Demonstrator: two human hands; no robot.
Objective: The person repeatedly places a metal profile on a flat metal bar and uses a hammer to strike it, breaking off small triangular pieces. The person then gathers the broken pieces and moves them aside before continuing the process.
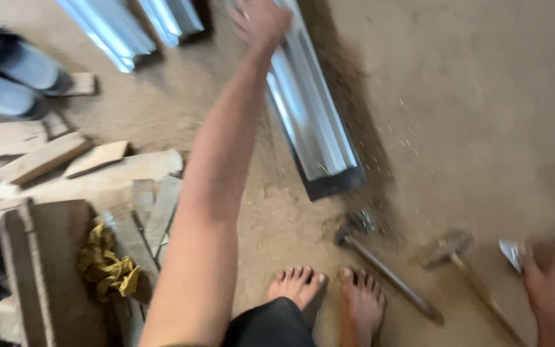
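Note:
My left hand (259, 22) reaches far forward and rests on the upper part of a long folded sheet-metal channel (313, 115) lying on the dirt floor. My right hand (547, 276) is low at the right edge, blurred, closed around a small shiny metal piece (510, 252). Two hammers lie on the ground by my bare feet (329, 295): one with a long handle (387, 276) just right of my feet, and a wooden-handled one (464, 263) next to my right hand.
Two more metal channels (130, 26) lie at the top left. Wooden planks and offcuts (78, 160) are piled at the left, with a yellow rag (107, 266) on them. A pair of grey slippers (14, 77) sits at the far left. Metal shavings dot the dirt.

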